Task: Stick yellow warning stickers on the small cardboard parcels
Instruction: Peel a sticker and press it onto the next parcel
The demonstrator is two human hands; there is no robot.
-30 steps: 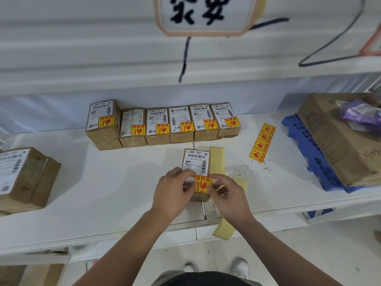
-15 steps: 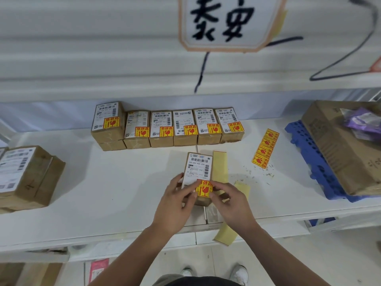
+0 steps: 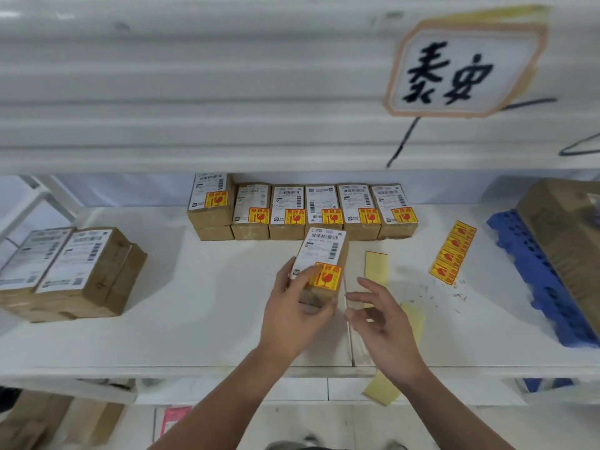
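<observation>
A small rectangular cardboard parcel (image 3: 322, 254) (matte brown, white paper label, square yellow sticker (image 3: 328, 276) on top) is pinched in the left hand (image 3: 292, 316)'s grip over the smooth white tabletop (image 3: 194, 303), the right hand (image 3: 386, 329)'s grip being spread beside it.

We read two large black brush characters, 泰安, on a white, orange-bordered sign (image 3: 454, 73) taped up overhead. White shipping labels (image 3: 319, 203) on the parcels (image 3: 287, 232) carry barcodes and print too small to read. The yellow stickers (image 3: 328, 277) show a red wine-glass symbol under red characters we cannot make out.
</observation>
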